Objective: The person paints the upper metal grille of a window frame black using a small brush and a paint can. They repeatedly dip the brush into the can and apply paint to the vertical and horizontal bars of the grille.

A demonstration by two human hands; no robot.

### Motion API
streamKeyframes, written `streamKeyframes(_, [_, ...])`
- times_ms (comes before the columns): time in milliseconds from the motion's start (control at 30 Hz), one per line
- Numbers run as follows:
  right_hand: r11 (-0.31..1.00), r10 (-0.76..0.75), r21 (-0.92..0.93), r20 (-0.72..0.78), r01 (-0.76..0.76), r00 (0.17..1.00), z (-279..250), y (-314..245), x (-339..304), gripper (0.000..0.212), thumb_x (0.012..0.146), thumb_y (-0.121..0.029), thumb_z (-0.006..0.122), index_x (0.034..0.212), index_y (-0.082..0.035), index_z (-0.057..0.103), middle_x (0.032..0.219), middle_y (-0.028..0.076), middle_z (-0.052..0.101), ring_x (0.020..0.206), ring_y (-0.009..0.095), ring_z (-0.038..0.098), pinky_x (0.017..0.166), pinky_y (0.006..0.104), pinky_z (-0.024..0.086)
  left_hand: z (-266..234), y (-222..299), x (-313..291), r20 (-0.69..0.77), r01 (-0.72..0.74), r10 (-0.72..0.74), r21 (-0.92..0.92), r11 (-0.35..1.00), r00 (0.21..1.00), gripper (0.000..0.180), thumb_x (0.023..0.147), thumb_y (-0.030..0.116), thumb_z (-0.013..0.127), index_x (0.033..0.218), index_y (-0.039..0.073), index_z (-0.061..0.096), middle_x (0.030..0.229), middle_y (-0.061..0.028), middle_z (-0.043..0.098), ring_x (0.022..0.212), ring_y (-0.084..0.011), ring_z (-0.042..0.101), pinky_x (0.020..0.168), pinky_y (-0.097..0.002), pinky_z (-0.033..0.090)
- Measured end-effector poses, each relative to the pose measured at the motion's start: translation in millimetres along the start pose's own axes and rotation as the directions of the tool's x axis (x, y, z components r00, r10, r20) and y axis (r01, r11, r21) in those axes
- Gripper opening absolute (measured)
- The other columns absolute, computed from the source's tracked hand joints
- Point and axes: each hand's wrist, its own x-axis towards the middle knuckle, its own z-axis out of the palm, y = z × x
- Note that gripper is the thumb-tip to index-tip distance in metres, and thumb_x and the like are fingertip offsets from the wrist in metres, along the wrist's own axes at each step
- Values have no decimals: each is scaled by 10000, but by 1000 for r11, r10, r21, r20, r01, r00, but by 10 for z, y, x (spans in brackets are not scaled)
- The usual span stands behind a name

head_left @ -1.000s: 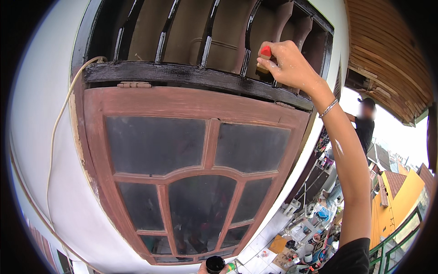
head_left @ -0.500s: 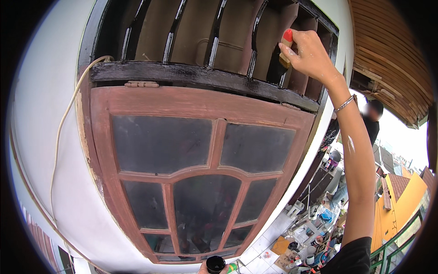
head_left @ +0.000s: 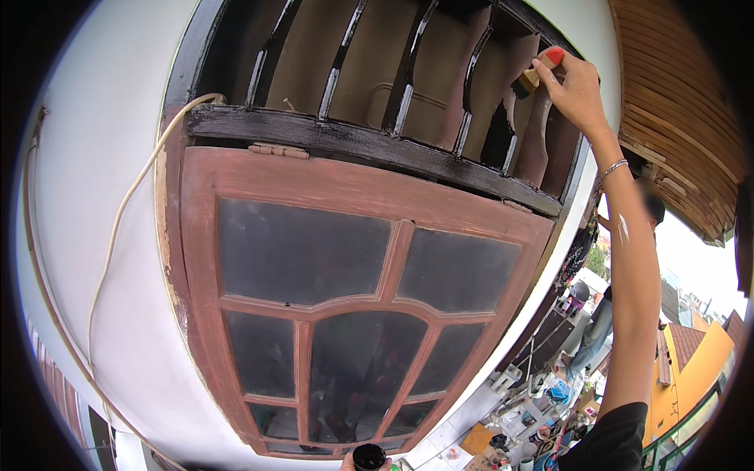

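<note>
High on the right, my right hand [head_left: 577, 96] pinches a paintbrush [head_left: 531, 78] with a red-tipped wooden handle and dark bristles. Its bristles are beside the upper part of a wavy wooden slat [head_left: 503, 129] in the transom; whether they touch is hard to tell. That slat is partly black, while the slat to its right [head_left: 536, 141] is still brown-pink. At the bottom edge, my left hand [head_left: 346, 465] is wrapped round a small cup of black paint [head_left: 368, 455]; only some fingers show.
Below the black transom rail [head_left: 353, 143] hangs a reddish-brown door [head_left: 306, 184] with dark glass panes. A pale cable [head_left: 118, 228] runs down the white wall at left. Tools and containers [head_left: 542, 408] clutter the tiled floor at lower right. Another person [head_left: 649, 204] stands behind my right arm.
My right hand has moved the brush up along the slat, and the brush is tilted more sideways. More black shows on that slat's lower part. The view has shifted slightly.
</note>
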Motion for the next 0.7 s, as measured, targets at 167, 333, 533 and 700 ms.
streamKeyframes(167, [992,45,106,161,-63,986,76,-252,21,286,948,-251,726,986,32,716,771,196,711,673,279,699,677,376,530,-7,-181,45,-71,-14,13,-20,1000,997,547,762,162,887,1225,2,644,1054,-80,724,922,-184,671,833,-346,553])
streamKeyframes(333, [994,93,52,101,-99,991,95,-157,46,298,935,-267,724,950,31,720,765,198,720,674,295,696,659,372,522,-67,-295,100,-19,-10,10,6,1000,1000,511,761,152,886,1191,6,651,1009,-69,722,899,-188,676,811,-350,560])
streamKeyframes(533, [972,176,86,351,-219,920,416,-456,-29,287,914,-237,711,934,48,700,779,257,695,768,421,686,754,464,537,-47,-160,105,-2,-73,74,120,990,997,499,761,111,877,1192,10,647,1007,-72,723,896,-196,677,803,-354,561])
streamKeyframes(700, [989,128,71,26,-130,991,689,-380,-86,241,907,-184,715,862,48,666,730,274,654,700,422,669,686,460,520,-11,-231,120,-14,-29,28,-49,998,999,532,743,120,886,1202,7,643,1034,-75,722,915,-186,675,813,-343,560])
